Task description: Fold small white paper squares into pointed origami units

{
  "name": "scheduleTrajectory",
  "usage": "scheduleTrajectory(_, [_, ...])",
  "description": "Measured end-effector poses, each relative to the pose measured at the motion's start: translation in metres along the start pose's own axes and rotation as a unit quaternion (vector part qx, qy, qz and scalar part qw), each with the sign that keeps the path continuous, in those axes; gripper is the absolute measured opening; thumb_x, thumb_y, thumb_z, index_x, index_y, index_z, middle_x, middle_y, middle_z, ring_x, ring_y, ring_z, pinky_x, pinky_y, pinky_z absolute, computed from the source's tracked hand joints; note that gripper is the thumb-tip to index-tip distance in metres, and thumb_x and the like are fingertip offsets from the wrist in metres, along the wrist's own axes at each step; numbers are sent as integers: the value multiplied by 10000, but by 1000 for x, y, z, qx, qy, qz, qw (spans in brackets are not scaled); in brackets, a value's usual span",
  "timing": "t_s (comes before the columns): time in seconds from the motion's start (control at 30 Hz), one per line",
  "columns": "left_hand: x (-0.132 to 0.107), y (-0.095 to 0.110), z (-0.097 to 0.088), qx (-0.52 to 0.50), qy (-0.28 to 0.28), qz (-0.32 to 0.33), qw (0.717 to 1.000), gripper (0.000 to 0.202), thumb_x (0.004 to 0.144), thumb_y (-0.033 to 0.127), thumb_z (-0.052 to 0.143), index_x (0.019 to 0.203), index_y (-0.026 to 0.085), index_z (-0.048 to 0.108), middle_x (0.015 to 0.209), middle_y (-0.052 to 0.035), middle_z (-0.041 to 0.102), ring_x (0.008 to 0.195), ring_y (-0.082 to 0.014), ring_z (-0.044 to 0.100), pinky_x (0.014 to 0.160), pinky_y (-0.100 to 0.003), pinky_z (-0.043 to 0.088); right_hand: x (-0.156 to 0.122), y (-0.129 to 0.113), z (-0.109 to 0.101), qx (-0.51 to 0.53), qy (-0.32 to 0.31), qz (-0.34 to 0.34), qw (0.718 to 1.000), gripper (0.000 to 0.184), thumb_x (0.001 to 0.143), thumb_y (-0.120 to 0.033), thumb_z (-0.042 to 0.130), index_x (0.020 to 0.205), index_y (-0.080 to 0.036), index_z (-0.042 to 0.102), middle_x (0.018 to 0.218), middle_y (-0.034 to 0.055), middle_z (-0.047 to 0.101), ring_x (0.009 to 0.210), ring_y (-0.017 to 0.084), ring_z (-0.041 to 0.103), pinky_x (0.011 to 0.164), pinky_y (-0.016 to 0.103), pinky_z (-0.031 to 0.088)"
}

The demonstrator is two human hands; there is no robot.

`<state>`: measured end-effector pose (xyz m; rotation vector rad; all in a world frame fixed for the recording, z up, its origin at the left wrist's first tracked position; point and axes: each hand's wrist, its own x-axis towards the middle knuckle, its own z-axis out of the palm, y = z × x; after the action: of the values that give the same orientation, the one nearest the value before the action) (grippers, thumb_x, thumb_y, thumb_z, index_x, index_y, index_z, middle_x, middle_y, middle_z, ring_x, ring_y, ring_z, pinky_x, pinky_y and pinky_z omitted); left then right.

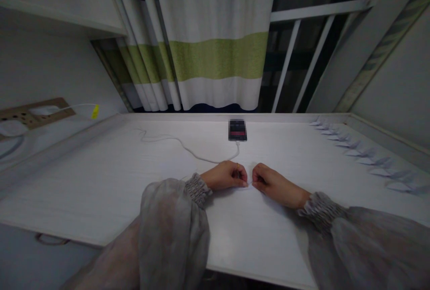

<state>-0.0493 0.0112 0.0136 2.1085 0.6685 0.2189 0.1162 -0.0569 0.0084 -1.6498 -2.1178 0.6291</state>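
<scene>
Over the middle of the white desk (pixel 221 227), my left hand (pixel 226 175) and my right hand (pixel 268 180) almost meet. Between the fingertips shows a small piece of white paper (pixel 249 184), pinched from both sides. Most of the paper is hidden by the fingers or blends with the desk, so its shape is hard to tell. Both hands are closed in a pinch. My left hand wears a ring. Along the desk's right side runs a row of several folded white paper figures (pixel 358 152) with pointed ends, which look like paper cranes.
A phone (pixel 237 130) lies near the back edge, with a white cable (pixel 188 149) trailing left from it. On the left wall is a power strip (pixel 36 113) with plugs. A striped curtain (pixel 215 57) and white window bars (pixel 295 53) stand behind the desk.
</scene>
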Motion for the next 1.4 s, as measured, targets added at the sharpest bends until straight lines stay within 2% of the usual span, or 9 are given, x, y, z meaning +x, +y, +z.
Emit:
scheduleTrajectory(0.33, [1, 1, -1, 14, -5, -9, 1000, 217, 634, 310, 641, 744, 130, 587, 560, 48, 465, 519, -58, 392, 498, -183, 297, -1, 0, 2, -19, 9, -7, 1000, 95, 718, -90, 440, 672, -174, 435, 748, 22, 460, 643, 120, 451, 605, 255, 385])
scheduleTrajectory(0.87, [-1, 7, 2, 125, 7, 43, 991, 155, 693, 259, 585, 801, 148, 581, 670, 25, 523, 591, -73, 427, 592, -193, 337, -1, -4, 1, -41, 1, 2, 999, 108, 745, -94, 428, 683, -180, 404, 782, 39, 455, 674, 132, 450, 647, 270, 388])
scheduleTrajectory(1.2, [-1, 7, 2, 113, 10, 48, 992, 138, 687, 228, 589, 790, 139, 611, 699, 14, 535, 588, -65, 416, 558, -175, 332, 0, -3, 0, 7, -1, 10, 1000, 103, 698, -77, 442, 686, -176, 418, 709, 10, 449, 633, 123, 428, 602, 252, 361])
scheduleTrajectory(1.4, [-1, 8, 1, 104, 3, 38, 994, 162, 675, 239, 600, 793, 132, 624, 684, 10, 535, 588, -70, 419, 562, -184, 333, 1, 7, -10, 65, -36, -13, 997, 151, 630, -32, 432, 695, -167, 453, 692, -8, 432, 619, 110, 398, 584, 240, 337])
